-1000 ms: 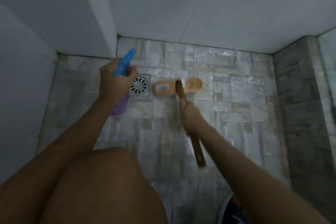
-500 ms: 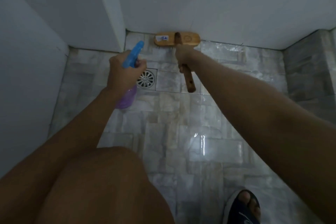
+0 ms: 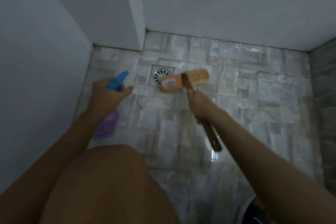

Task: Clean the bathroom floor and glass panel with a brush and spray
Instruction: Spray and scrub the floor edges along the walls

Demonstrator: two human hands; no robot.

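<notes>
My right hand (image 3: 201, 106) grips the brown wooden handle of a scrubbing brush (image 3: 184, 80). Its tan oblong head lies on the wet stone-pattern floor tiles (image 3: 245, 96), just right of the round metal drain (image 3: 161, 75). The handle's tail sticks out behind my hand toward me. My left hand (image 3: 107, 99) holds a spray bottle (image 3: 107, 127) with a purple body and a blue trigger head (image 3: 116, 82), hovering left of the drain and pointing toward the back wall.
White walls close the floor at the back and left, with a white vertical post (image 3: 135, 14) in the back-left corner. A darker tiled step (image 3: 323, 114) rises on the right. My bent knee (image 3: 109, 183) fills the lower left; a dark sandal (image 3: 254, 212) shows bottom right.
The brush head has come back from the base of the back wall to the floor beside the drain, my right arm pulling in. My left hand with the bottle stays near the drain.
</notes>
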